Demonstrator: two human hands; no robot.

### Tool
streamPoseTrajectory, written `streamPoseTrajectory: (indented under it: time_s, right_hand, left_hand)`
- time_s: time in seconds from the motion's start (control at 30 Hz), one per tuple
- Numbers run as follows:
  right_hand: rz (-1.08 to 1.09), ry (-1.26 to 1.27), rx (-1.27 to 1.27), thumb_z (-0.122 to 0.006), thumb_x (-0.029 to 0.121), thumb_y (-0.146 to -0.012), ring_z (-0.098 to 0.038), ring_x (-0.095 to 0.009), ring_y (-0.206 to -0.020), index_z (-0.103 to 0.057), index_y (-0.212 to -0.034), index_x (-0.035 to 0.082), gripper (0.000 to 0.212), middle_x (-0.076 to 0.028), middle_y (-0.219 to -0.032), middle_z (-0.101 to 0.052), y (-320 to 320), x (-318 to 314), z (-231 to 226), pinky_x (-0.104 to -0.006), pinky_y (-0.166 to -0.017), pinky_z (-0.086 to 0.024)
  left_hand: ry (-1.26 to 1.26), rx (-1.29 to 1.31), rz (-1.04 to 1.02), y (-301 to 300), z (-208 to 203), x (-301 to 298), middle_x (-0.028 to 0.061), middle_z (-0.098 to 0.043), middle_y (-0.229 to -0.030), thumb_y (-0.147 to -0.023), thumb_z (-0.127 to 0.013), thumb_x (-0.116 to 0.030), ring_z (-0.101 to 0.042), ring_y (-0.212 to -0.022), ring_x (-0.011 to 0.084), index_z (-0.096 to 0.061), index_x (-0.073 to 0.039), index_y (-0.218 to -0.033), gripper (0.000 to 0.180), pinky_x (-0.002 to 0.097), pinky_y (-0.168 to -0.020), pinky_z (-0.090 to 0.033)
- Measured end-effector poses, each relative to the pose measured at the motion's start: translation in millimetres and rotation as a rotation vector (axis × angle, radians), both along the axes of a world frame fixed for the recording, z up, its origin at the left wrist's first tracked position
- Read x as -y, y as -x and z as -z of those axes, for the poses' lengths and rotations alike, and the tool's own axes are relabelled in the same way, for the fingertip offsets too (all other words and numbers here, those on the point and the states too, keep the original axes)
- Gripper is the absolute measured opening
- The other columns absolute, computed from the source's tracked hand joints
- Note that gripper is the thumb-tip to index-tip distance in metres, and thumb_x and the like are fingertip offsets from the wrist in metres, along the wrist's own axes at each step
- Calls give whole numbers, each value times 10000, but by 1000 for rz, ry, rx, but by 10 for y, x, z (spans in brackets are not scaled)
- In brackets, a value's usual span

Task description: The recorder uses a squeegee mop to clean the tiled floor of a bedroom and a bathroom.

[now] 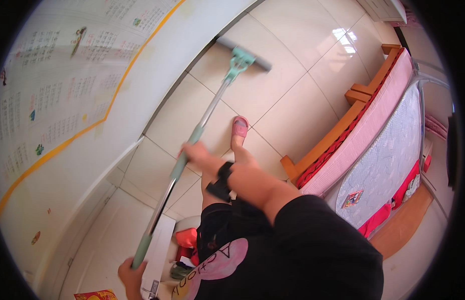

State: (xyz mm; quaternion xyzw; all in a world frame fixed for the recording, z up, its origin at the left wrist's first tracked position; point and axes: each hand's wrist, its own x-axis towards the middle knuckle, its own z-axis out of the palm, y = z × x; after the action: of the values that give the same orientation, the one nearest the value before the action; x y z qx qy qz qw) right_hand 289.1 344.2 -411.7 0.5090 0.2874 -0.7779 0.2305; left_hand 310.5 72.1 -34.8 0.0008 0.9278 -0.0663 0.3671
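A sponge mop [211,106] with a silver pole, green grips and a green head slants from lower left to upper middle. Its grey sponge bar [257,62] lies on the tiled floor near the left wall. My right hand [196,154] wraps round the green grip midway along the pole; a black band [224,172] circles that wrist. Down at the butt end, my left hand [132,273] is closed on the end grip. Slight blur softens the right forearm and the mop head.
My foot in a pink slipper [239,126] stands on the tiles. To the right is a wooden bed frame [322,142] with a pink mattress [360,120]. A papered wall [67,85] runs along the left, above a white door [105,240]. Red cloth [186,238] sits beside my legs.
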Motion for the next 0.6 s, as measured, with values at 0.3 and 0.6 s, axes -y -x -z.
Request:
streamPoseTrajectory:
  time_s: [0.3,0.6]
  right_hand:
    - [342,-573,55,-564,216,-857,-595,-255,-612,-456,-973,-69,326,-154,-760,-572,-342,-3350,848,-409,-526,-551]
    - [91,-964,495,-539,307,-842,-602,-288,-834,-445,-968,-41,381,-215,-905,-577,-223,-1089,529,-386,-741,-481]
  left_hand:
    - [-408,365,404,305,1570,-2780,151,-615,-758,-785,-599,-372,-597,-720,359,-530,-93,-1029,377,429,-609,-470]
    - [-233,23,357,705,889,-1330,134,-619,-835,-679,-691,-147,-593,-780,336,-576,-115,-1000,342,415,-661,-463]
